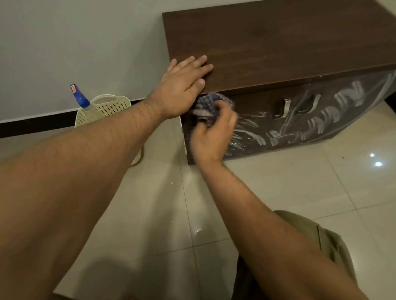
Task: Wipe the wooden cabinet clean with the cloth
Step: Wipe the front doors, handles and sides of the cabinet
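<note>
On my head-camera feed I look down along two bare forearms toward a low, dark brown wooden cabinet (276, 44) that stands against a pale grey wall (72, 42). The left hand (184, 85) lies open and flat, fingers straight and together, palm down on the near left corner of the cabinet's top surface, with its fingertips pointing away from me. Just below that hand and touching the cabinet's front, the right hand (212, 137) grips a bunched blue-and-white checked cloth (208, 105); its fingers curl round the cloth and press it against the upper left part of the front panel, right under the top edge. This hand is slightly blurred. To the right of the right hand, the cabinet doors carry two brushed metal bar handles (285, 107) side by side, and broad white streaky smears (330, 110) spread across the dark door fronts beyond them. To the left of the left hand, well apart from it, a cream perforated plastic basket (110, 107) sits on the floor by the wall, with a clear spray bottle with a blue nozzle (80, 97) standing in it. Below both hands lies a glossy cream tiled floor (281, 187), and a khaki-clad knee (333, 244) shows beside the right forearm.
</note>
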